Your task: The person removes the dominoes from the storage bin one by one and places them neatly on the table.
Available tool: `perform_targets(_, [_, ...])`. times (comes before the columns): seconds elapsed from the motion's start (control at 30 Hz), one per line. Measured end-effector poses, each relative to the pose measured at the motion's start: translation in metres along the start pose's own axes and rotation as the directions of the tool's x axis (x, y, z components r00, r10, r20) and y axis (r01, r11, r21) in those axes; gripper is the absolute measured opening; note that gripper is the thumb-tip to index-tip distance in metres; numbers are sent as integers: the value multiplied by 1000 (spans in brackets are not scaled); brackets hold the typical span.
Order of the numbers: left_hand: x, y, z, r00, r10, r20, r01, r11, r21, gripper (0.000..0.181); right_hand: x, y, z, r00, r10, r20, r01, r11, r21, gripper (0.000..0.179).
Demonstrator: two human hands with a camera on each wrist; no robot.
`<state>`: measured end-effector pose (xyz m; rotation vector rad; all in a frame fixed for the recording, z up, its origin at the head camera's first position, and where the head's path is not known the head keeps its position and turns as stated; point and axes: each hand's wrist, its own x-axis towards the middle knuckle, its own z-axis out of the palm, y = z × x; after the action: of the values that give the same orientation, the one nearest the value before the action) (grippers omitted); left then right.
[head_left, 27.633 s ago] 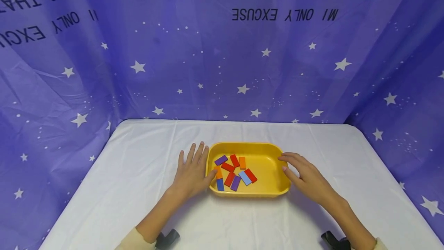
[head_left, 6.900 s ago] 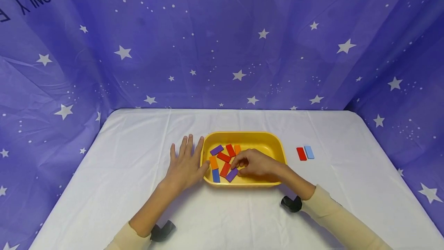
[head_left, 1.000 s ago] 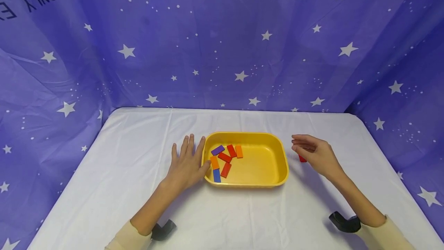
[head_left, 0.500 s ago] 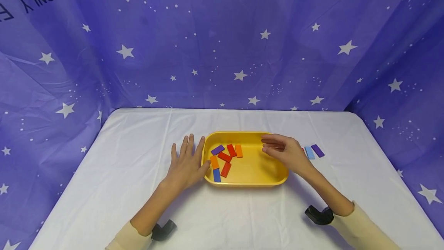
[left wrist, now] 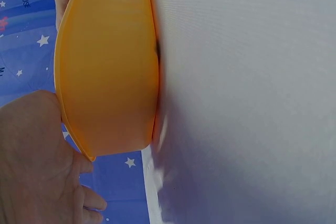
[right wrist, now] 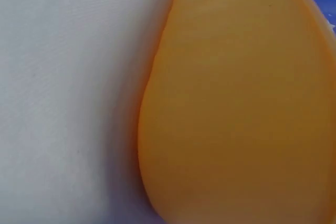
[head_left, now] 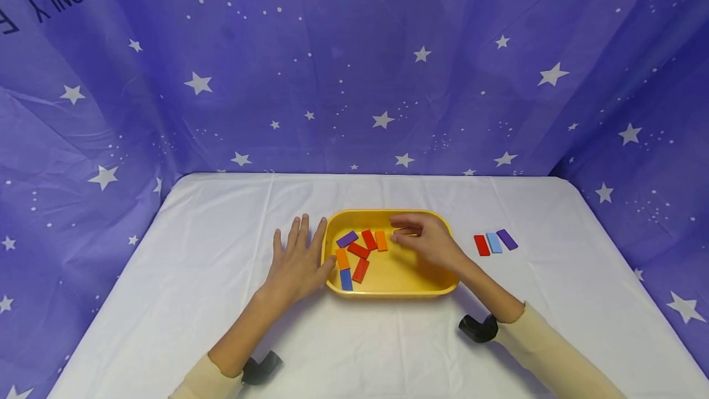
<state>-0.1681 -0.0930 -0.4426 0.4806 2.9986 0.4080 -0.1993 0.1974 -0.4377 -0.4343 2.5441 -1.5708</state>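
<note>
My left hand [head_left: 300, 266] has its fingers spread at the left end of a yellow plastic tray [head_left: 426, 276], thumb over the rim. In the left wrist view that hand [left wrist: 37, 156] touches the tray's rim. My right hand [head_left: 429, 240] hovers over the tray's right half with loosely bent fingers and nothing between them. Its fingertips are just right of an orange block [head_left: 381, 241]. Also in the tray lie a purple block [head_left: 347, 239], several red ones such as a red block [head_left: 360, 270], another orange block [head_left: 342, 259] and a blue block [head_left: 346, 279].
Right of the tray, a red block [head_left: 482, 245], a light blue block [head_left: 494, 242] and a purple block [head_left: 507, 239] lie side by side on the white tablecloth [head_left: 399, 350]. A purple starry curtain [head_left: 332, 79] encloses the back and sides. In the right wrist view the tray's side wall [right wrist: 236, 108] fills much of the picture.
Since the first frame, red, light blue and purple blocks have left the tray for a row at its right. In the last second my right hand moved left, from that row to over the tray.
</note>
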Motion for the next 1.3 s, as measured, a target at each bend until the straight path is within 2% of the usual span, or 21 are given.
perform_targets(0.13, [0, 1, 0, 1000, 0, 1, 0, 1000, 4, 81, 4, 3, 5, 1000, 17, 17, -16, 1000, -21, 42])
perform_targets(0.4, [-1, 2, -1, 1000, -2, 5, 2, 1000, 5, 81, 12, 4, 13, 994, 102, 30, -100, 993, -63, 41])
perform_targets(0.83, [-1, 2, -1, 1000, 6, -4, -6, 1000, 7, 80, 23, 7, 16, 991, 107, 80, -97, 987, -125, 40])
perform_targets(1.03, [-1, 2, -1, 1000, 8, -3, -8, 1000, 0, 81, 25, 6, 19, 986, 133, 103, -120, 985, -123, 40])
perform_targets(1.3, [0, 1, 0, 1000, 9, -3, -9, 1000, -4, 81, 28, 3, 27, 975, 203, 89, -190, 973, -131, 38])
